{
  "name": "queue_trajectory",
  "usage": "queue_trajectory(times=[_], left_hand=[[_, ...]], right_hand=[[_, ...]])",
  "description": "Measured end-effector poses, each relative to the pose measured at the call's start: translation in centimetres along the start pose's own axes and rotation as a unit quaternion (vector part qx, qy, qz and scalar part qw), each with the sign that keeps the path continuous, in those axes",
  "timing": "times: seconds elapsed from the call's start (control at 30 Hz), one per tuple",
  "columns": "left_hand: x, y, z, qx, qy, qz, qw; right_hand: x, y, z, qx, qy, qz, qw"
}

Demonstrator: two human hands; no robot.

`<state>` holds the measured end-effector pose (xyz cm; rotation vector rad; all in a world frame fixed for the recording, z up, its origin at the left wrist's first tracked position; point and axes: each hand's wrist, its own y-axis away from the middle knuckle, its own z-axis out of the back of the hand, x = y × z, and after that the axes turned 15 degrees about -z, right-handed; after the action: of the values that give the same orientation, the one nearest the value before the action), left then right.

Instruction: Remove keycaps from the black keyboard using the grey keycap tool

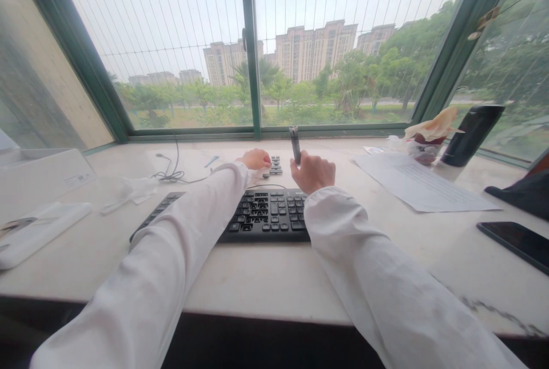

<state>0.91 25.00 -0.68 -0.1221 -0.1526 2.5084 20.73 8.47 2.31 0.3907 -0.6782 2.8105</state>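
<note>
My left hand point(254, 159) is just beyond the keyboard, at the left side of a small group of loose dark keycaps point(275, 165). Its fingers are bent together in a pinch, and what they hold, if anything, is too small to make out. My right hand point(315, 172) is wrapped round a slim black tool with a metal-looking tip point(295, 145), held upright to the right of the keycaps. Under my wrists lies a black keyboard point(278, 235) with several keycaps off, leaving bare sockets. My left sleeve covers part of it.
A coiled cable point(174, 175), clear plastic wrap point(128, 193) and a white box point(51, 177) are on the left. Rightward lie a paper sheet point(412, 186), a phone point(517, 243) and a black cylinder point(472, 134). A window point(256, 71) rises behind the counter.
</note>
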Motion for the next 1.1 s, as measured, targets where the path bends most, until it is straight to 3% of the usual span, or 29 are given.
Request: queue_trajectory(times=[0.3,0.5,0.6,0.7,0.8,0.93,1.0,1.1], left_hand=[[-0.6,0.3,0.3,-0.009,0.004,0.010,1.000],[-1.4,2.3,2.4,-0.047,-0.008,0.018,0.999],[-3.0,4.5,4.2,-0.085,-0.019,0.001,0.996],[-6.0,7.2,6.4,-0.148,-0.020,-0.045,0.988],[-10.5,10.9,8.9,-0.202,0.025,-0.132,0.970],[-18.0,19.7,10.9,-0.184,0.140,-0.163,0.959],[-21.8,25.5,10.4,-0.154,0.174,-0.141,0.962],[-25.7,32.7,7.8,-0.119,0.178,-0.119,0.970]], right_hand=[[-0.1,-0.1,-0.3,-0.008,-0.004,0.004,1.000],[-0.2,-0.2,-0.3,0.000,0.004,-0.003,1.000],[-0.2,-0.2,-0.4,-0.006,-0.004,0.000,1.000],[-0.3,-0.3,-0.5,-0.011,-0.012,0.010,1.000],[-0.2,-0.2,-0.2,-0.010,-0.001,0.006,1.000],[-0.1,0.1,0.3,0.009,0.013,-0.017,1.000],[-0.1,0.1,0.3,0.012,0.010,-0.001,1.000],[-0.2,-0.1,0.0,0.012,0.012,-0.030,0.999]])
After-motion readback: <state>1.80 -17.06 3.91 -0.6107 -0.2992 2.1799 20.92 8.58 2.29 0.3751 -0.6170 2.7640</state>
